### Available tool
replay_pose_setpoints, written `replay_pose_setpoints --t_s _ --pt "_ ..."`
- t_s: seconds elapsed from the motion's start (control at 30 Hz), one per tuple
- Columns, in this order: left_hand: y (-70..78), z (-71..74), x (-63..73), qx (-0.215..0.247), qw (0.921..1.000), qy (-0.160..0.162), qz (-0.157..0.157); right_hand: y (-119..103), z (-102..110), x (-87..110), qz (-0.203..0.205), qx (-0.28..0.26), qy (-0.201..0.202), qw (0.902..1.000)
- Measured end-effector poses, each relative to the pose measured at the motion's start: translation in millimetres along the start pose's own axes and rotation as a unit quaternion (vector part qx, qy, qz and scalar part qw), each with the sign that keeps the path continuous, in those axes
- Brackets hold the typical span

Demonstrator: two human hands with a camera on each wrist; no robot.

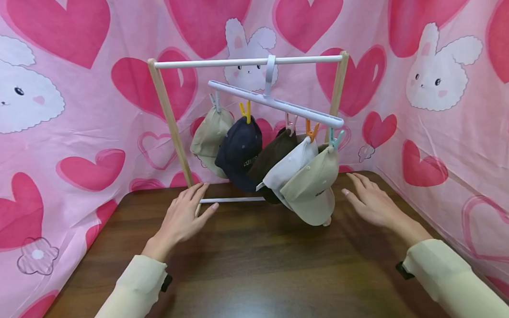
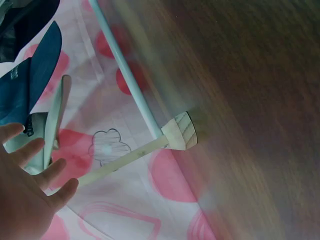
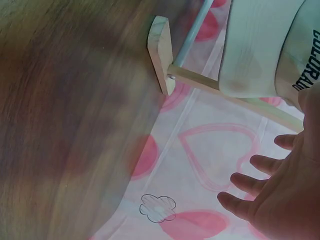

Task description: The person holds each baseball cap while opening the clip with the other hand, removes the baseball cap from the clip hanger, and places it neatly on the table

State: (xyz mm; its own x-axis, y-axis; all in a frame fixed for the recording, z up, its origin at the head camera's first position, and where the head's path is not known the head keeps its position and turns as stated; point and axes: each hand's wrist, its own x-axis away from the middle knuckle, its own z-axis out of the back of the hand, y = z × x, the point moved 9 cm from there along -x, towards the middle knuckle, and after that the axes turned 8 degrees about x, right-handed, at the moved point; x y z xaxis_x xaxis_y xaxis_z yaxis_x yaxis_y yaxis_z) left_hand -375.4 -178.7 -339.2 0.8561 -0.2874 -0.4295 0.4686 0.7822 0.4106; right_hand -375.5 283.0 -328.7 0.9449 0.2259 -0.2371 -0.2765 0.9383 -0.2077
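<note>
A lavender hanger (image 1: 273,103) hooks over the white top rail (image 1: 206,63) of a small wooden rack, its right end tilted low and toward me. Coloured clips hold several baseball caps under it: a light khaki cap (image 1: 212,137) at the left, a navy cap (image 1: 241,147), a dark brown cap (image 1: 276,153), a white cap (image 1: 290,164) and a beige cap (image 1: 314,187) in front. My left hand (image 1: 186,213), fingers spread and holding nothing, is by the rack's left post (image 1: 170,120). Fingers extended, my right hand (image 1: 371,201) hovers right of the beige cap, also holding nothing.
The rack stands toward the back of a dark wooden table (image 1: 260,274). A white lower bar (image 1: 230,199) joins its feet; the left wooden foot (image 2: 180,132) shows in the left wrist view. Pink heart-and-rabbit cloth (image 1: 143,20) hangs behind and along both sides.
</note>
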Motion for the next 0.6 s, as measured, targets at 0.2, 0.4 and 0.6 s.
replay_pose_setpoints --t_s 0.2,0.4,0.6 --pt "2.4 -0.8 0.2 0.004 1.0000 0.000 -0.004 -6.6 4.1 2.1 0.013 0.002 0.015 0.9998" --pt "5.1 -2.7 0.3 0.008 1.0000 -0.003 -0.004 -13.9 8.8 4.1 0.025 0.006 0.031 0.9992" --pt "6.2 -4.2 0.0 0.011 0.9999 -0.005 -0.004 -16.3 11.4 4.9 0.028 0.001 0.037 0.9989"
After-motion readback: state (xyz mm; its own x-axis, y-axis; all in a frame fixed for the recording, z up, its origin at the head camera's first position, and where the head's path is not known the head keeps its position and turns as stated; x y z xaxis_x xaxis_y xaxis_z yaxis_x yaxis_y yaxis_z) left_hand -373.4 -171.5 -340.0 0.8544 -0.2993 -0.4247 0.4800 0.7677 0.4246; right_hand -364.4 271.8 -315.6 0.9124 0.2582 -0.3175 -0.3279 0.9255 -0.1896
